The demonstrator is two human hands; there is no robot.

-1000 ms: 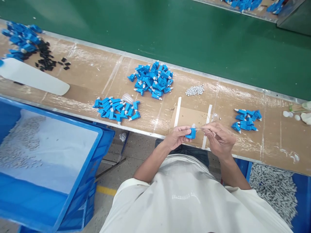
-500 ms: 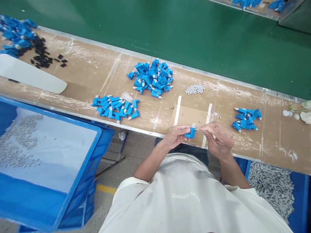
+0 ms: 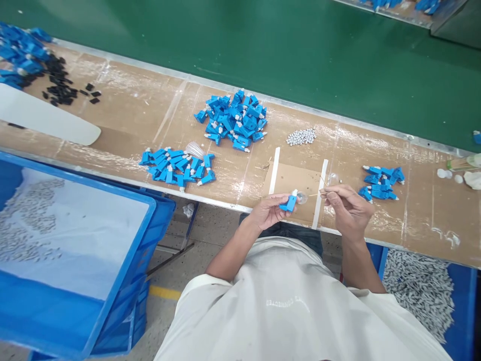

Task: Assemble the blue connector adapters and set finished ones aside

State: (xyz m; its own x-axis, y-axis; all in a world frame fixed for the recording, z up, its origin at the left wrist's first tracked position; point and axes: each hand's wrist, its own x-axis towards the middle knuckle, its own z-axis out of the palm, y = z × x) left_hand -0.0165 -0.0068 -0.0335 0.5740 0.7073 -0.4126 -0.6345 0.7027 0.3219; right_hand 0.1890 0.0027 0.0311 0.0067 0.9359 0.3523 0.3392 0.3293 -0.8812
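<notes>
My left hand (image 3: 267, 210) grips a small blue plastic part (image 3: 289, 203) with a white tip, just above the table's front edge. Pinched in my right hand (image 3: 347, 208) is a thin wooden stick (image 3: 314, 194), its end pointing left toward the blue part but apart from it. Below the stick's tip a small clear round dish (image 3: 301, 198) shows beside the blue part; what supports it I cannot tell. Behind my hands lies a cardboard sheet (image 3: 295, 175) edged by two white strips. Small grey-white pieces (image 3: 301, 137) form a pile beyond it.
Blue parts lie in a large heap (image 3: 235, 120), a left group (image 3: 178, 166) and a right group (image 3: 381, 183). Black pieces (image 3: 62, 82) and a white panel (image 3: 48, 113) lie far left. Blue crates (image 3: 150, 215) stand below the table, and grey pieces (image 3: 419, 291) fill one at right.
My right hand has drawn back to the right with the stick, away from the blue part. My left hand has tilted the blue part and shifted it slightly left.
</notes>
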